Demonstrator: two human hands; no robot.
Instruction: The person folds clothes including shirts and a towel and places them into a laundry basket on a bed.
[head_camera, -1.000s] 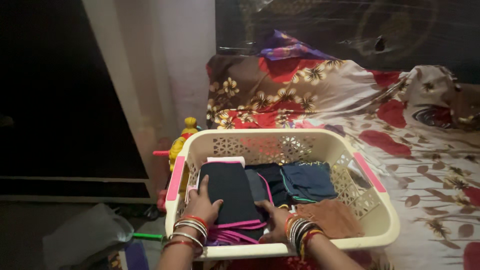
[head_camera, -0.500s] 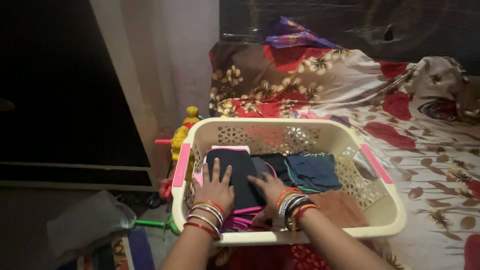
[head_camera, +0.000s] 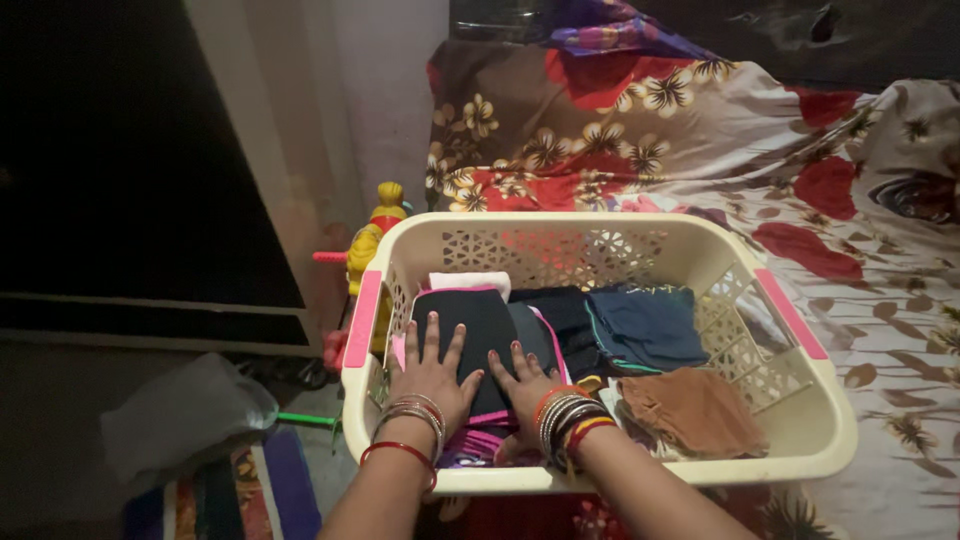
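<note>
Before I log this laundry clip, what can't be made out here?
Head view only:
- Pink-trimmed clothes under the left hand and right hand: covered.
- Yellow toy: lower part behind the basket.
- Dark area at left: too dim.
- Forearms: cut by the bottom edge.

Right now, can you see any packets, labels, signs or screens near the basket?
Pale plastic bag: on the floor left of the cream basket, crumpled and soft, whitish grey, no print visible.
No labels, signs or lit screens show; the folded clothes under the hands carry no visible tags.
</note>
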